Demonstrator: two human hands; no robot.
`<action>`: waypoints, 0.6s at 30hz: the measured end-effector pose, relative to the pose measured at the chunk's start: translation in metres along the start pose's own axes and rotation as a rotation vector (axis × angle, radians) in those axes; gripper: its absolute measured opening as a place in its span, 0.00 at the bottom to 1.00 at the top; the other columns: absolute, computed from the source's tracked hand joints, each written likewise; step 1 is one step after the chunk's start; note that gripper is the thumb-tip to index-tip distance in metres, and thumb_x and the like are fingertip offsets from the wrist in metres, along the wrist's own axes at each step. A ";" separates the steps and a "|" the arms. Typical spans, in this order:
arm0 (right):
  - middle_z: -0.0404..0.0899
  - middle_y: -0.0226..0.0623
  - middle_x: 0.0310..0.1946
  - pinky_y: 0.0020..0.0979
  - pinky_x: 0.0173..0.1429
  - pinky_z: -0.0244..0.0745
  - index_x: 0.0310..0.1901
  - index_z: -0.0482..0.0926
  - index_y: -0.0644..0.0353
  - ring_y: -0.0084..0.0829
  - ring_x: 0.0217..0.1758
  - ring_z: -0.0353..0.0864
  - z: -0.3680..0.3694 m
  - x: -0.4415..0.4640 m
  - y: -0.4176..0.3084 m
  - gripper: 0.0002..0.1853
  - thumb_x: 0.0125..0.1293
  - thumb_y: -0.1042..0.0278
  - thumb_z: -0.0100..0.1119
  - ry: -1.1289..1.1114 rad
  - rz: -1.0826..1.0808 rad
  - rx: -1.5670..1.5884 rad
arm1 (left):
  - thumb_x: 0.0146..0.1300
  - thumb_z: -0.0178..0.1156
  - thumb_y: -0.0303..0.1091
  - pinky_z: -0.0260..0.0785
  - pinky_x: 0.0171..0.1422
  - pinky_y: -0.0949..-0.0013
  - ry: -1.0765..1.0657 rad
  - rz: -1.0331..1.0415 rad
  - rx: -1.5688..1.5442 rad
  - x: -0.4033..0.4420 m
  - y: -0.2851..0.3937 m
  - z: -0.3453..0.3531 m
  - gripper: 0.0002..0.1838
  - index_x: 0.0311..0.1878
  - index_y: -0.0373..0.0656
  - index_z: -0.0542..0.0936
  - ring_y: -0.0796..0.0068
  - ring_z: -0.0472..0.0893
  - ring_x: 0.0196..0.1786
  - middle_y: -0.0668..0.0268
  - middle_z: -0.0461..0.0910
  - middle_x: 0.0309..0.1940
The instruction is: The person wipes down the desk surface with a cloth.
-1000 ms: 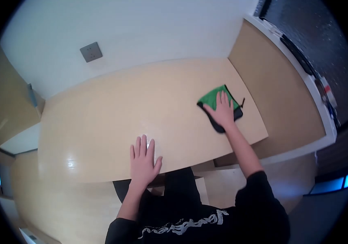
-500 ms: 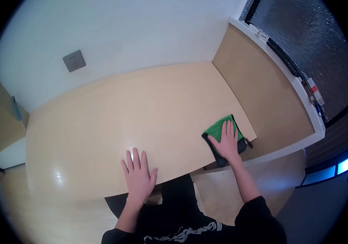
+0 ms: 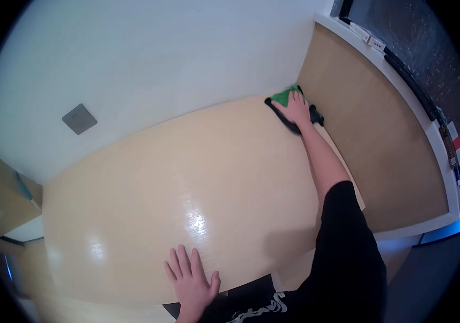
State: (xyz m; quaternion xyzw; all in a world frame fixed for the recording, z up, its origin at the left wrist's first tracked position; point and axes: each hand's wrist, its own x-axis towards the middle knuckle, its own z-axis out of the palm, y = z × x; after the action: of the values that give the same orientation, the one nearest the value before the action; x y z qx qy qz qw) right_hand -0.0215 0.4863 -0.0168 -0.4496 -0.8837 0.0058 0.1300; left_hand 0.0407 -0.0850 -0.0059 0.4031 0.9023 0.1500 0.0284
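Note:
In the head view, a green cleaning cloth (image 3: 280, 98) with a dark border lies bunched in the far right corner of the pale wooden desk (image 3: 149, 188). My right hand (image 3: 298, 112) presses down on it with the arm stretched out, and holds the cloth against the surface, close to the wall and the side panel. Part of the cloth is hidden under the palm. At the desk's near edge, my left hand (image 3: 192, 284) rests flat with its fingers spread and nothing in it.
A white wall (image 3: 176, 59) with a grey socket (image 3: 79, 119) rises behind the desk. On the right stands a wooden side panel (image 3: 380, 124) topped by a white ledge (image 3: 423, 97), where cables and small items lie. A cabinet (image 3: 4, 188) is at the far left.
My right hand has slid the cloth from the near right edge to the far right corner. The view has shifted; my left hand is still flat near the front edge.

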 end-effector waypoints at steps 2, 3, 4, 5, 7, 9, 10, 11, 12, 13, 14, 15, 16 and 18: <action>0.54 0.48 0.75 0.44 0.80 0.45 0.73 0.55 0.68 0.40 0.79 0.50 0.001 0.018 -0.006 0.58 0.58 0.19 0.45 -0.025 0.016 -0.005 | 0.57 0.60 0.50 0.39 0.73 0.29 0.007 0.007 0.005 -0.001 0.002 0.000 0.40 0.68 0.33 0.65 0.33 0.50 0.76 0.40 0.56 0.72; 0.53 0.48 0.76 0.44 0.80 0.44 0.74 0.54 0.68 0.40 0.80 0.49 0.001 0.022 -0.008 0.58 0.58 0.19 0.44 -0.045 0.033 -0.012 | 0.57 0.59 0.49 0.37 0.75 0.32 0.016 0.002 0.001 -0.001 0.002 0.001 0.40 0.69 0.34 0.64 0.35 0.50 0.76 0.40 0.55 0.73; 0.53 0.48 0.76 0.44 0.80 0.44 0.74 0.54 0.68 0.40 0.80 0.49 0.001 0.020 -0.009 0.58 0.58 0.19 0.44 -0.043 0.045 -0.003 | 0.58 0.58 0.49 0.35 0.76 0.35 0.022 -0.003 -0.005 -0.003 0.002 0.001 0.40 0.70 0.35 0.64 0.37 0.50 0.77 0.41 0.54 0.74; 0.53 0.47 0.76 0.44 0.80 0.43 0.74 0.54 0.67 0.39 0.80 0.48 0.002 0.014 -0.008 0.57 0.59 0.19 0.44 -0.048 0.029 0.015 | 0.58 0.58 0.49 0.35 0.76 0.35 0.016 0.010 -0.001 -0.006 0.002 -0.001 0.40 0.70 0.35 0.64 0.37 0.50 0.77 0.41 0.54 0.74; 0.50 0.46 0.77 0.43 0.81 0.40 0.74 0.53 0.66 0.38 0.81 0.46 -0.003 0.011 -0.008 0.56 0.61 0.21 0.43 -0.066 0.015 0.030 | 0.58 0.59 0.48 0.36 0.76 0.36 0.028 -0.024 -0.013 -0.002 0.003 -0.002 0.39 0.70 0.36 0.64 0.38 0.50 0.77 0.42 0.55 0.73; 0.48 0.46 0.78 0.44 0.81 0.39 0.75 0.53 0.65 0.38 0.81 0.45 -0.004 -0.008 -0.002 0.55 0.62 0.22 0.41 -0.063 -0.008 0.000 | 0.58 0.59 0.48 0.36 0.77 0.36 0.048 -0.017 -0.014 -0.001 0.002 0.000 0.39 0.70 0.37 0.64 0.39 0.51 0.77 0.43 0.55 0.73; 0.48 0.46 0.78 0.44 0.82 0.39 0.74 0.53 0.65 0.38 0.81 0.44 -0.010 -0.023 0.003 0.53 0.63 0.23 0.42 -0.087 -0.022 -0.006 | 0.57 0.59 0.48 0.37 0.77 0.36 0.050 -0.021 -0.017 -0.004 0.001 0.001 0.39 0.70 0.38 0.64 0.40 0.51 0.77 0.44 0.56 0.73; 0.48 0.46 0.78 0.44 0.82 0.39 0.74 0.53 0.65 0.38 0.81 0.44 -0.018 -0.043 0.011 0.53 0.63 0.23 0.42 -0.090 -0.009 -0.018 | 0.57 0.59 0.48 0.37 0.77 0.36 0.041 -0.009 -0.027 -0.006 0.000 0.002 0.39 0.70 0.38 0.64 0.40 0.51 0.77 0.44 0.56 0.73; 0.48 0.46 0.77 0.43 0.82 0.39 0.74 0.54 0.65 0.38 0.81 0.44 -0.022 -0.061 0.023 0.53 0.63 0.24 0.43 -0.085 -0.047 -0.004 | 0.57 0.60 0.49 0.38 0.76 0.36 0.062 -0.002 -0.022 -0.005 -0.001 0.003 0.39 0.69 0.37 0.65 0.40 0.51 0.77 0.43 0.56 0.73; 0.49 0.46 0.77 0.43 0.82 0.39 0.74 0.54 0.66 0.38 0.81 0.44 -0.027 -0.075 0.032 0.52 0.64 0.25 0.43 -0.062 -0.097 0.013 | 0.57 0.61 0.49 0.40 0.76 0.35 0.106 0.003 -0.016 -0.003 -0.002 0.009 0.39 0.68 0.36 0.66 0.39 0.52 0.76 0.43 0.56 0.73; 0.50 0.47 0.77 0.41 0.82 0.40 0.74 0.55 0.66 0.38 0.81 0.45 -0.033 -0.100 0.046 0.51 0.64 0.26 0.44 -0.065 -0.108 0.017 | 0.58 0.61 0.49 0.40 0.76 0.35 0.109 0.003 -0.019 -0.004 -0.001 0.007 0.39 0.68 0.37 0.66 0.39 0.52 0.76 0.44 0.56 0.73; 0.50 0.47 0.77 0.40 0.82 0.40 0.74 0.55 0.66 0.38 0.81 0.45 -0.039 -0.124 0.059 0.50 0.65 0.27 0.44 -0.073 -0.118 -0.001 | 0.58 0.61 0.49 0.40 0.76 0.35 0.105 0.007 -0.026 -0.005 -0.001 0.006 0.39 0.68 0.37 0.66 0.39 0.52 0.76 0.44 0.56 0.73; 0.49 0.47 0.77 0.39 0.82 0.40 0.73 0.55 0.66 0.38 0.81 0.45 -0.050 -0.151 0.070 0.50 0.65 0.28 0.44 -0.114 -0.116 0.013 | 0.58 0.60 0.49 0.40 0.76 0.35 0.115 0.012 -0.033 -0.006 -0.002 0.005 0.38 0.68 0.36 0.66 0.39 0.52 0.76 0.44 0.57 0.73; 0.50 0.49 0.77 0.40 0.81 0.41 0.73 0.56 0.67 0.40 0.81 0.46 -0.065 -0.204 0.090 0.48 0.66 0.32 0.48 -0.092 -0.106 0.013 | 0.59 0.60 0.48 0.40 0.76 0.35 0.134 0.017 -0.046 -0.006 -0.003 0.007 0.38 0.68 0.36 0.66 0.39 0.52 0.76 0.43 0.57 0.72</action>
State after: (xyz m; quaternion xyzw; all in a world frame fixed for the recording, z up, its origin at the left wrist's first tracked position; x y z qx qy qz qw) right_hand 0.1798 0.3710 -0.0113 -0.4005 -0.9113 0.0253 0.0923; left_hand 0.0439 -0.0893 -0.0135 0.3988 0.8951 0.1978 -0.0239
